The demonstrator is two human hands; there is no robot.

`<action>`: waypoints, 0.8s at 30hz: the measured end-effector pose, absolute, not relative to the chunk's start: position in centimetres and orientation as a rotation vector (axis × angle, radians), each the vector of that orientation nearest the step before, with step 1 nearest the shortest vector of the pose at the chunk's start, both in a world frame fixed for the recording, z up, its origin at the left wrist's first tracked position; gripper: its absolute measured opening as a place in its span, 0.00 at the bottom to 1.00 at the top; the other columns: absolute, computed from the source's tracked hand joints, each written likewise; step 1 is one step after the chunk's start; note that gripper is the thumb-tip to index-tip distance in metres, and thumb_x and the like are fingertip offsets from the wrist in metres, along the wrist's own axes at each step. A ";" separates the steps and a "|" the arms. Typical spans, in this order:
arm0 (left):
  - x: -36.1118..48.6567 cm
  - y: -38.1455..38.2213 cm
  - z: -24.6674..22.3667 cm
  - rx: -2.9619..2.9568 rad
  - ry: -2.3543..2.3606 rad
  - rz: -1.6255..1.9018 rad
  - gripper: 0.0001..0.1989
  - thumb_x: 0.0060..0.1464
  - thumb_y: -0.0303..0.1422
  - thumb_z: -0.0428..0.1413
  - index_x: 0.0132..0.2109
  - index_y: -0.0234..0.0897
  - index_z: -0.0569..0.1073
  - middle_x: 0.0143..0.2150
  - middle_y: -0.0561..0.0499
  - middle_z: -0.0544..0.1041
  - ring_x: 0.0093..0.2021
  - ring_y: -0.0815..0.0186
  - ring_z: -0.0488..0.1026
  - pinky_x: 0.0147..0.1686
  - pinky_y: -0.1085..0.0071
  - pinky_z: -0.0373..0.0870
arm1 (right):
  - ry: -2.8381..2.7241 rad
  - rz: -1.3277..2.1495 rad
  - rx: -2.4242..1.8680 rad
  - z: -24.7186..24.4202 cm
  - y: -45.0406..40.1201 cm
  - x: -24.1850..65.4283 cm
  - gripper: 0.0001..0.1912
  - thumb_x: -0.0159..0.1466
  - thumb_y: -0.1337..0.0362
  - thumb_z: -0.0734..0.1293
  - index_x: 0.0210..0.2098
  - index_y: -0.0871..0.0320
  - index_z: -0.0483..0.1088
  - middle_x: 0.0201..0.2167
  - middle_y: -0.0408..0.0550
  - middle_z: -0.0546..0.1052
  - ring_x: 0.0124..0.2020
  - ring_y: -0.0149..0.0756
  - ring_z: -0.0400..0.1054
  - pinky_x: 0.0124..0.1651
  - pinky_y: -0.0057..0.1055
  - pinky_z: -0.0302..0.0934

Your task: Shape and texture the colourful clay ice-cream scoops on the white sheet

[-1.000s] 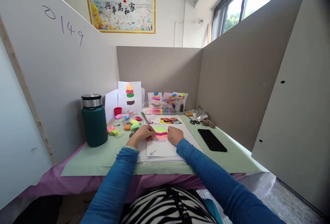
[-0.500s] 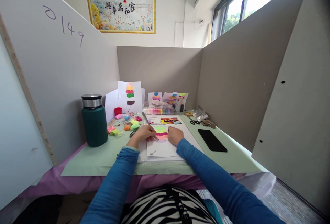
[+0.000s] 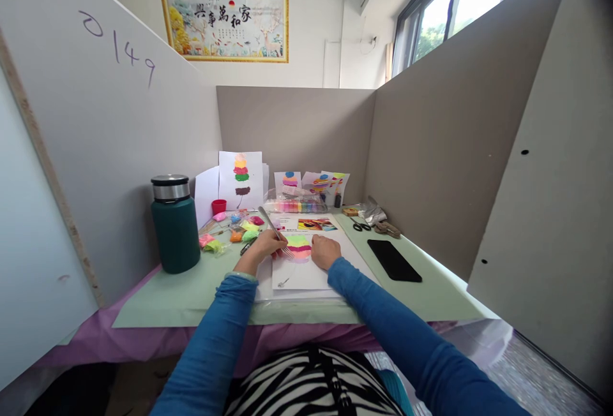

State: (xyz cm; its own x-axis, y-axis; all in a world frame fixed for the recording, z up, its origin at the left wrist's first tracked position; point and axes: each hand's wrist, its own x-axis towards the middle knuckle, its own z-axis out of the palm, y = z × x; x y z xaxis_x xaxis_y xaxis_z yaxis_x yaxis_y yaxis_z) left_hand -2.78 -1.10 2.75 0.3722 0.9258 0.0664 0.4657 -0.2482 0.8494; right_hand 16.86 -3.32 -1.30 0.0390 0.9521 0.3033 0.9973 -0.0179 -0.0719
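Note:
My left hand [image 3: 268, 245] is closed around a metal fork [image 3: 274, 223]. The fork slants down to the right, its tines at the left part of a round clay picture. This clay picture [image 3: 300, 249] has yellow-green, dark pink and light pink bands and lies on a white sheet of paper [image 3: 306, 279]. My right hand [image 3: 326, 252] rests curled on the sheet at the picture's right edge; anything inside its fingers is hidden. Under the sheet lies a larger white printed pad [image 3: 352, 255] with a coloured photo at its top.
A green bottle [image 3: 175, 231] stands at the left. Bagged coloured clay [image 3: 249, 235] lies near my left hand, with a red cup [image 3: 219, 206] behind it. On the right are a black phone [image 3: 394, 261] and scissors [image 3: 360, 225]. Finished pictures [image 3: 241, 180] lean at the back, and partitions [image 3: 297, 129] enclose the table.
The fork has tipped, its handle end moving left and its tines rising slightly over the clay. My left hand has shifted a little; my right hand stays in place.

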 end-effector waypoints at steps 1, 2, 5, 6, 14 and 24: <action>-2.8 -1.1 2.8 1.858 1.219 0.764 0.04 0.48 0.28 0.58 0.29 0.31 0.72 0.16 0.54 0.69 0.16 0.71 0.66 0.19 0.75 0.63 | -1.998 -0.244 -2.055 -1.3 -3.3 16.8 0.15 0.62 0.70 0.57 0.46 0.60 0.69 0.43 0.56 0.77 0.44 0.42 0.72 0.43 0.33 0.59; -2.8 -1.1 2.8 1.856 1.215 0.757 0.04 0.48 0.28 0.58 0.29 0.30 0.72 0.16 0.54 0.69 0.16 0.71 0.66 0.19 0.76 0.63 | -1.998 -0.245 -2.055 -1.3 -3.3 16.8 0.15 0.62 0.70 0.57 0.46 0.60 0.69 0.43 0.56 0.77 0.44 0.42 0.72 0.43 0.33 0.60; -2.7 -1.3 2.6 1.861 1.165 0.675 0.02 0.47 0.27 0.57 0.30 0.31 0.72 0.18 0.53 0.71 0.18 0.70 0.68 0.19 0.76 0.64 | -1.988 -0.247 -2.056 -1.3 -3.4 16.8 0.15 0.63 0.70 0.57 0.46 0.60 0.69 0.43 0.56 0.77 0.44 0.42 0.72 0.42 0.33 0.60; -2.6 -1.3 2.5 1.857 1.165 0.651 0.02 0.47 0.27 0.57 0.30 0.31 0.72 0.18 0.53 0.72 0.18 0.70 0.68 0.19 0.76 0.64 | -1.986 -0.245 -2.056 -1.3 -3.4 16.8 0.15 0.63 0.70 0.57 0.46 0.60 0.69 0.43 0.56 0.77 0.44 0.42 0.72 0.43 0.33 0.60; -2.2 -1.3 2.5 1.773 1.314 0.631 0.02 0.47 0.25 0.58 0.28 0.30 0.72 0.17 0.50 0.72 0.17 0.70 0.68 0.20 0.74 0.65 | -1.994 -0.247 -2.054 -1.2 -3.5 16.8 0.15 0.63 0.70 0.57 0.46 0.60 0.69 0.43 0.56 0.76 0.44 0.42 0.72 0.43 0.34 0.60; -2.4 -1.1 2.1 1.800 1.207 0.698 0.02 0.48 0.26 0.56 0.29 0.30 0.72 0.17 0.51 0.71 0.17 0.69 0.67 0.19 0.74 0.64 | -1.989 -0.233 -2.056 -1.3 -3.3 16.9 0.15 0.63 0.70 0.57 0.46 0.60 0.69 0.43 0.56 0.76 0.44 0.42 0.72 0.43 0.33 0.59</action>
